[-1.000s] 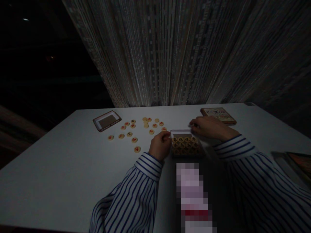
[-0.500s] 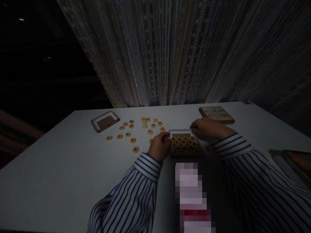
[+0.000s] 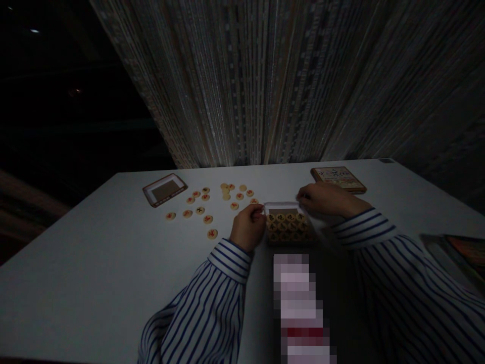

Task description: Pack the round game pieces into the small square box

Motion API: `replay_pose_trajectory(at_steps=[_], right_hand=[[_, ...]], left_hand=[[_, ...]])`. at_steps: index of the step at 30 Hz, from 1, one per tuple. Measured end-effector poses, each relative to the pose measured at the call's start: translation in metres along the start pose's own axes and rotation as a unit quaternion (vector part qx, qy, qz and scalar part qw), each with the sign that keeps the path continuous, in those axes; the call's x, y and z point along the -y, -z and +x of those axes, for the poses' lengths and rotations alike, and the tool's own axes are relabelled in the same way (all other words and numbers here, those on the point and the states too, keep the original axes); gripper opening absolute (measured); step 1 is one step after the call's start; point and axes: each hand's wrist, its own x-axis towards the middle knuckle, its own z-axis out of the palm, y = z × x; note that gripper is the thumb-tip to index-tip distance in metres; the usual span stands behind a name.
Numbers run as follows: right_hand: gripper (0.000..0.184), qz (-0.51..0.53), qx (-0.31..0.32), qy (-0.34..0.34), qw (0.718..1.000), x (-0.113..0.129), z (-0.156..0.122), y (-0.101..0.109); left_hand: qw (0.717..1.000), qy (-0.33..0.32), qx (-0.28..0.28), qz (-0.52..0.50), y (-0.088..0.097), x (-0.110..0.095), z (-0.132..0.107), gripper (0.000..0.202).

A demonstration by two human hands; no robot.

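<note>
Three rows of black-marked discs, a hand at either side

The small box (image 3: 281, 206) sits on the table right in front of the person, between the two hands, its discs (image 3: 288, 227) lying face up in rows with a strip of floor bare at the far end. The left hand (image 3: 247, 226) is curled at the far left corner, thumb drawn in close to the fingers; I can't tell whether they pinch the rim, a disc or nothing. The right hand (image 3: 322, 198) is bent over the far right corner, fingers folded, tips mostly hidden from me, so what they have hold of, if anything, I can't say either.

To my mind, light pressure from both sides would suit best: keep the box level and square, press nothing down on the discs, and nudge any stray one by its edge so that the rows don't ride up.

The table (image 3: 76, 273) is white and smooth, so discs should slide easily. To the left of the box, loose discs (image 3: 207, 219) lie scattered, mostly red-marked, some blank side up. Beyond them sits a shallow tray (image 3: 165, 191); a flat printed case (image 3: 339, 179) lies behind the right hand. A streaky curtain (image 3: 246, 91) hangs beyond the table. The room is dim, nearly black at left, so reading the marks must take care.
</note>
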Motion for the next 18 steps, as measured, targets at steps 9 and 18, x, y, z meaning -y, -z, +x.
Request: replay_pose_trajectory(at_steps=[9, 18], right_hand=[[0.034, -0.045, -0.006, -0.015, 0.999, 0.012, -0.004, 0.007], [0.031, -0.021, -0.026, 0.007, 0.999, 0.027, -0.009, 0.020]], left_hand=[[0.999, -0.001, -0.047, 0.021, 0.008, -0.013, -0.003, 0.016], [0.998, -0.044, -0.035, 0.013, 0.021, -0.017, -0.004, 0.012]])
